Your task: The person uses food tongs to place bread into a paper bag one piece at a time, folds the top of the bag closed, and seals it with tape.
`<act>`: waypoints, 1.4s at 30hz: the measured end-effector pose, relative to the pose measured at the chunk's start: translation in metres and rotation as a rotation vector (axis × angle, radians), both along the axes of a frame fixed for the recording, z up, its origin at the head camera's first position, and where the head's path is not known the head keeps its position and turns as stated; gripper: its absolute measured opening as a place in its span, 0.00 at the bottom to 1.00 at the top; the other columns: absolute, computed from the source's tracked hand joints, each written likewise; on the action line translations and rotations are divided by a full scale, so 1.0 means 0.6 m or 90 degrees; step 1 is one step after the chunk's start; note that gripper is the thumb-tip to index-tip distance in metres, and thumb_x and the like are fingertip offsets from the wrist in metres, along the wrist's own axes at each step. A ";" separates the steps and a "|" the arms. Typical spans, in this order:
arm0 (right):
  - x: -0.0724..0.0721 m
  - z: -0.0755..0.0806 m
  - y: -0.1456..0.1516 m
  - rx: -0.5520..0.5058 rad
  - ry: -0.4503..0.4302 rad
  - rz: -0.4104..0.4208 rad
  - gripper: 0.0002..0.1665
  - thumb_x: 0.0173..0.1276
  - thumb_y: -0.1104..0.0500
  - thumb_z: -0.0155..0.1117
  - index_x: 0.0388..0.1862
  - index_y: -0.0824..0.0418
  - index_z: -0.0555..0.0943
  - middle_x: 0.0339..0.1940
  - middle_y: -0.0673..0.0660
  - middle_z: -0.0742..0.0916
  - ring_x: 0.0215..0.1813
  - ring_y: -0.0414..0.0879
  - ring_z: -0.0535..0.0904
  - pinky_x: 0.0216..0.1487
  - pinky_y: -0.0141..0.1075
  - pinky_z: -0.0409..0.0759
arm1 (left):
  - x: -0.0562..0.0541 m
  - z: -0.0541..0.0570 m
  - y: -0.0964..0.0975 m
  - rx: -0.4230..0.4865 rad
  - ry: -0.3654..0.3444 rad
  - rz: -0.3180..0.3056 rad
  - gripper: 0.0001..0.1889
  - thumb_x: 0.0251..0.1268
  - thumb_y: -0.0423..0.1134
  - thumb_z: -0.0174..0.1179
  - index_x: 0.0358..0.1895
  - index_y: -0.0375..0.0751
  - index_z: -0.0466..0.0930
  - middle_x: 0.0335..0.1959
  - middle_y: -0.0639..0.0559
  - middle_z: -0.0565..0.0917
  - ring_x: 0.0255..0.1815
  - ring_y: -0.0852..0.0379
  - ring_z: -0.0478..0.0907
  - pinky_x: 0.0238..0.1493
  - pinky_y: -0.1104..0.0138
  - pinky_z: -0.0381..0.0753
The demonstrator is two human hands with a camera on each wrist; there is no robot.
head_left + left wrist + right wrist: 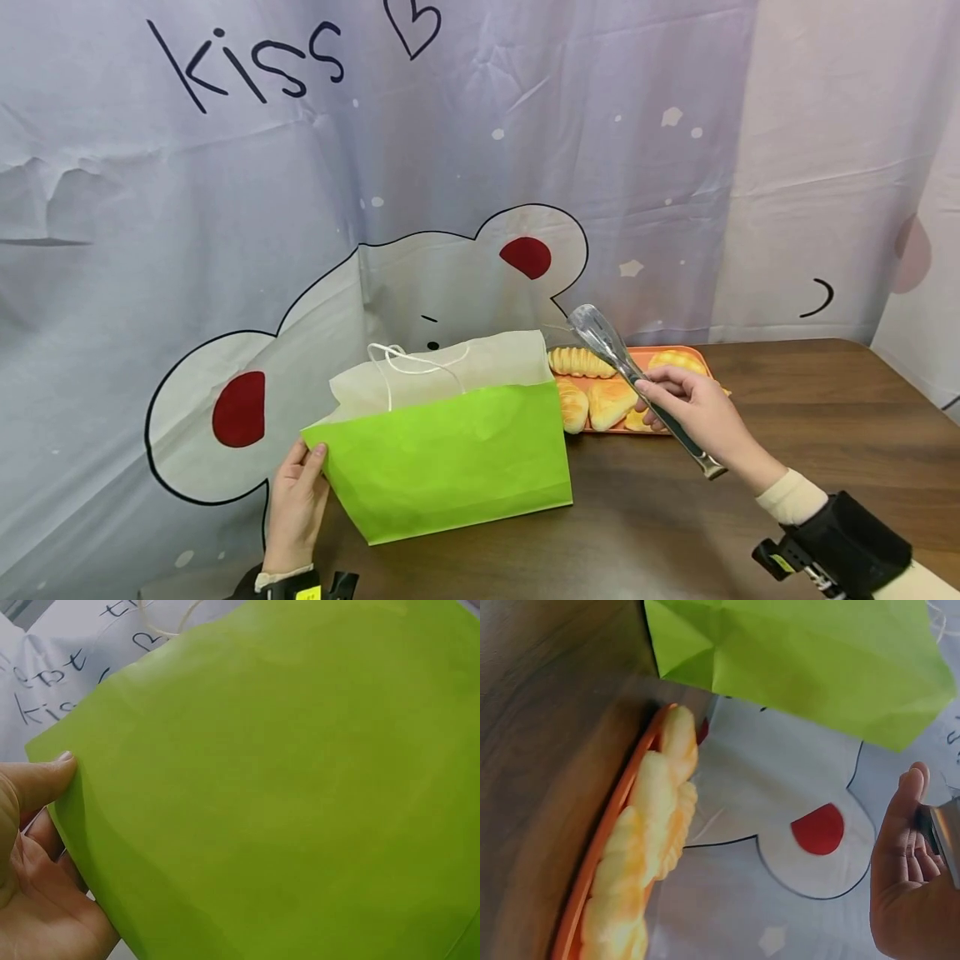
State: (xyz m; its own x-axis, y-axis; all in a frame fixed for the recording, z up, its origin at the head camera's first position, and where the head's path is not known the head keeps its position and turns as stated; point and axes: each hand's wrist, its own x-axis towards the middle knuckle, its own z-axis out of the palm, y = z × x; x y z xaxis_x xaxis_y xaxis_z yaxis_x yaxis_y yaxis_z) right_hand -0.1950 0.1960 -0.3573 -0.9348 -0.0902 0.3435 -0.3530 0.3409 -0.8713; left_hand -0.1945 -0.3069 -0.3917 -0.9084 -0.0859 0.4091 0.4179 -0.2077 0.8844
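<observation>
A bright green paper bag (450, 467) with a pale inside and white cord handles (401, 357) stands slightly tilted on the table. My left hand (295, 504) pinches its upper left edge, thumb on the front face, as the left wrist view also shows. In my right hand (701, 417) I hold a pair of metal tongs (603, 337) with dark grips, the clear-looking tips pointing up and left. Nothing shows between the tips. Behind them lies an orange tray (642, 357) of bread, including a ridged roll (579, 363) and a triangular piece (611, 403); the bag hides its left end.
The brown wooden table (817, 408) stretches to the right past the tray. Close behind it hangs a printed cloth (450, 150) with writing and a cartoon bear. In the right wrist view the bread (615, 877) rises above the tray's rim.
</observation>
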 end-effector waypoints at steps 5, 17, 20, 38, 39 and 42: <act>-0.010 -0.012 0.026 -0.029 -0.072 -0.025 0.24 0.78 0.51 0.57 0.52 0.74 0.77 0.28 0.49 0.89 0.28 0.40 0.86 0.31 0.37 0.87 | -0.001 -0.002 0.000 0.004 0.006 0.000 0.15 0.80 0.30 0.45 0.60 0.45 0.74 0.49 0.59 0.83 0.48 0.67 0.81 0.49 0.75 0.81; -0.016 -0.047 0.102 -0.105 -0.183 -0.036 0.16 0.79 0.49 0.55 0.43 0.62 0.79 0.28 0.47 0.89 0.30 0.39 0.87 0.35 0.36 0.88 | -0.002 -0.005 0.000 0.007 0.007 0.000 0.15 0.80 0.30 0.44 0.60 0.46 0.74 0.49 0.60 0.83 0.47 0.67 0.81 0.49 0.75 0.81; -0.016 -0.057 0.118 -0.085 -0.202 -0.045 0.22 0.79 0.48 0.53 0.47 0.69 0.78 0.28 0.46 0.89 0.30 0.38 0.87 0.35 0.35 0.87 | -0.003 -0.005 0.000 0.002 0.003 0.004 0.14 0.80 0.31 0.44 0.60 0.46 0.74 0.49 0.60 0.83 0.47 0.67 0.81 0.48 0.75 0.81; 0.021 -0.117 0.204 -0.030 -0.315 -0.059 0.29 0.81 0.46 0.48 0.50 0.74 0.78 0.29 0.49 0.90 0.31 0.37 0.87 0.37 0.36 0.87 | -0.004 -0.006 0.000 0.012 0.006 -0.014 0.14 0.80 0.30 0.44 0.60 0.45 0.74 0.48 0.59 0.82 0.47 0.66 0.81 0.49 0.75 0.81; 0.024 -0.120 0.209 -0.026 -0.323 -0.054 0.30 0.81 0.46 0.48 0.50 0.75 0.77 0.29 0.49 0.90 0.31 0.37 0.87 0.37 0.36 0.87 | -0.004 -0.006 0.000 0.013 0.007 -0.016 0.14 0.80 0.30 0.44 0.60 0.45 0.74 0.48 0.59 0.82 0.47 0.66 0.81 0.49 0.75 0.81; 0.030 -0.126 0.223 -0.008 -0.347 -0.042 0.33 0.81 0.45 0.47 0.52 0.78 0.76 0.30 0.50 0.90 0.32 0.37 0.87 0.37 0.35 0.87 | -0.004 -0.005 0.001 0.014 0.006 -0.013 0.15 0.80 0.30 0.44 0.60 0.45 0.74 0.48 0.59 0.82 0.47 0.66 0.81 0.49 0.75 0.81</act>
